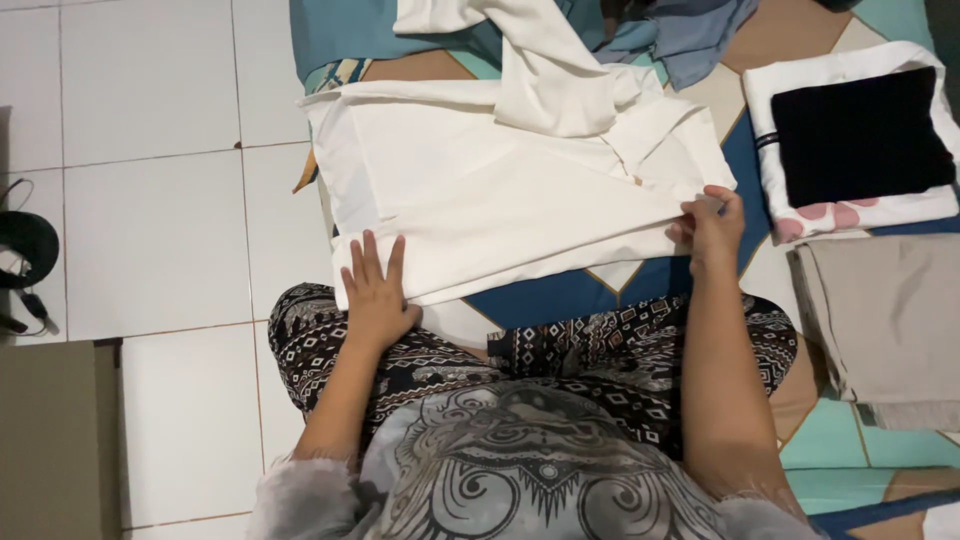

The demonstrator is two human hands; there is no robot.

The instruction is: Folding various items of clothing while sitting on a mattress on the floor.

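White garment (500, 190) lies spread in front of my knees, on a mat (560, 295) with blue, brown and turquoise shapes. My left hand (378, 292) is open and flat, the fingers apart, and it presses on the near left corner of the cloth. My right hand (712, 228) is closed in a pinch on the near right edge of the same garment (the fingers fold over the cloth there). Behind it, another white piece (545, 70) lies over the far side, and blue clothes (690, 35) are next to that. On my right I see a folded pile with a black cloth (860, 135) on top, and a folded beige cloth (890, 320) nearer to me. White floor tiles (150, 200) are on my left.
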